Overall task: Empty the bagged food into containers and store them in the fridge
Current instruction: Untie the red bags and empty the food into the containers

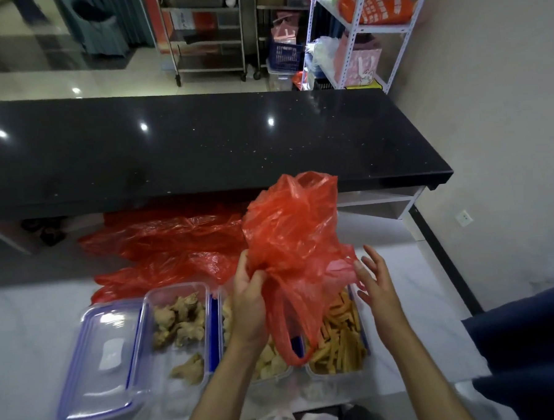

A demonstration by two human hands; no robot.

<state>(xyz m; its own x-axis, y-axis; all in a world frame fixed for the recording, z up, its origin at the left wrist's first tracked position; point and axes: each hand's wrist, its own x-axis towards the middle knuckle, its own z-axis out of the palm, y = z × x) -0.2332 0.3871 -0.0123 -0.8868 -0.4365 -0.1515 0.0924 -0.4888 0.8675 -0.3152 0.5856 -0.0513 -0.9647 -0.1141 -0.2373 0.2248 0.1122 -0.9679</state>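
My left hand (248, 304) grips a crumpled red plastic bag (294, 234) and holds it up above the containers. My right hand (374, 285) is beside the bag with fingers spread, just touching its right side. Three clear plastic containers stand in a row on the white table. The left container (179, 330) holds brown fried pieces. The middle container (271, 364), partly hidden by my left arm and the bag, holds pale chunks. The right container (340, 338) is full of orange-brown sticks. A blue-rimmed lid (100, 357) lies left of them.
More red plastic bags (174, 244) lie flat on the white table (28, 335) behind the containers. A black counter (185, 144) rises beyond them. A dark cloth (533, 341) sits at the right edge. White and metal shelves stand in the background.
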